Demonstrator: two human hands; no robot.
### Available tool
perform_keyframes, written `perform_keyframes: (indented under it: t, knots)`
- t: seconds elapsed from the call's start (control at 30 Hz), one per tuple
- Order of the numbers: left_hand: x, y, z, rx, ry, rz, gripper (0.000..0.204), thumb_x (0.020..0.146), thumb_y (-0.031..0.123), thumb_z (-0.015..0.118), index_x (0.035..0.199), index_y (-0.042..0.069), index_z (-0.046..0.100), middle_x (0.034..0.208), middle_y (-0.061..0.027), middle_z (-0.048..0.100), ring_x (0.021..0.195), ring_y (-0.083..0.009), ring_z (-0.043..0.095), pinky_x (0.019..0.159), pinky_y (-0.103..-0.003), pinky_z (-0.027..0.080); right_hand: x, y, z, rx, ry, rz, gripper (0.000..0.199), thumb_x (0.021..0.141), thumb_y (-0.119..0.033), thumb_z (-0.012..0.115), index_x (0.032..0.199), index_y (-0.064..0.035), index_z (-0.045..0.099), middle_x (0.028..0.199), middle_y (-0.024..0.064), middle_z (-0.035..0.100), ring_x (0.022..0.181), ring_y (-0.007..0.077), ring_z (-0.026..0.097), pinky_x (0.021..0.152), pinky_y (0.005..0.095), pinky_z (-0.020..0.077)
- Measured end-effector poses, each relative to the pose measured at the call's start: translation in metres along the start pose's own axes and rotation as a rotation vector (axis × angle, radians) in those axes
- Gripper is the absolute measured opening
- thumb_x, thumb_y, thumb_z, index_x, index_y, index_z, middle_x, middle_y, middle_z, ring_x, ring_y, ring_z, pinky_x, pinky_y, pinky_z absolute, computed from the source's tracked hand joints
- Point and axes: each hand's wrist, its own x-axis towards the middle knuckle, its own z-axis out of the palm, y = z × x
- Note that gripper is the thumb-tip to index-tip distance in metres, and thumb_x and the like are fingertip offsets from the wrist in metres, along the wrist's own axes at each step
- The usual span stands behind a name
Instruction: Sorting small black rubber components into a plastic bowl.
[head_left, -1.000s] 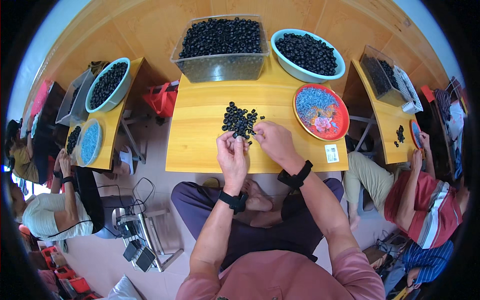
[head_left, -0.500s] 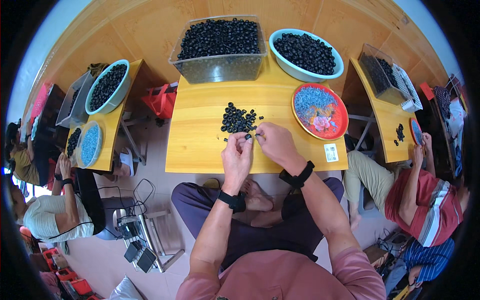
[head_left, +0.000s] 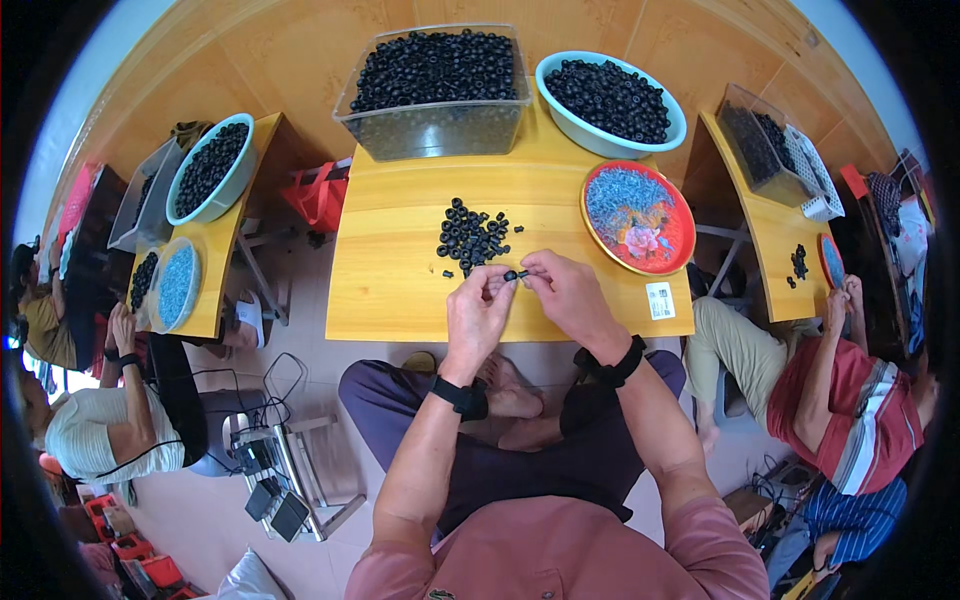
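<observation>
Over the near edge of the yellow table (head_left: 390, 300), my left hand (head_left: 477, 312) pinches a small round black plastic part (head_left: 511, 276). Against that part's right side, the thumb and forefinger of my right hand (head_left: 568, 295) are closed on a tiny dark piece, too small to name. Just beyond my fingers lies a loose pile of black ring-like parts (head_left: 465, 238), with a few strays around it. To the right of the pile, a red flowered tray (head_left: 683, 240) holds many small clear bluish pieces (head_left: 625, 197).
At the table's back stand a clear plastic bin (head_left: 430, 135) and a pale blue basin (head_left: 590, 140), both full of black parts. A white label (head_left: 661, 301) is on the near right corner. People work at side tables left (head_left: 215, 290) and right (head_left: 745, 190).
My hands have come together: the right hand has turned and shifted slightly right, its fingertips now meeting the black part in my left. The view has shifted slightly.
</observation>
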Motion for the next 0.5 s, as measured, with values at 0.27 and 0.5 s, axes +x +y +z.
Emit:
perform_keyframes:
  t: [0.27, 0.5]
  knots:
    - [-0.001, 0.0062, -0.0018, 0.043, -0.035, -0.011, 0.021, 0.091, 0.005, 0.073, 0.11, -0.004, 0.068, 0.092, -0.0108, 0.075, 0.082, -0.0123, 0.07, 0.075, -0.027, 0.057, 0.0001, 0.0001, -0.0049, -0.074, -0.034, -0.041, 0.011, 0.088, -0.006, 0.067, 0.097, -0.0014, 0.07, 0.092, 0.0167, 0.071, 0.085, 0.0352, 0.07, 0.074, 0.0417, 0.0562]
    - [0.0024, -0.0022, -0.0049, -0.061, -0.073, -0.013, 0.019, 0.093, 0.005, 0.071, 0.109, -0.003, 0.066, 0.092, -0.012, 0.075, 0.084, -0.0133, 0.072, 0.076, -0.028, 0.057, 0.0001, -0.0008, 0.0015, -0.05, 0.013, -0.067, 0.011, 0.088, -0.006, 0.067, 0.097, -0.0019, 0.072, 0.09, 0.0162, 0.072, 0.083, 0.0337, 0.071, 0.072, 0.0404, 0.0562]
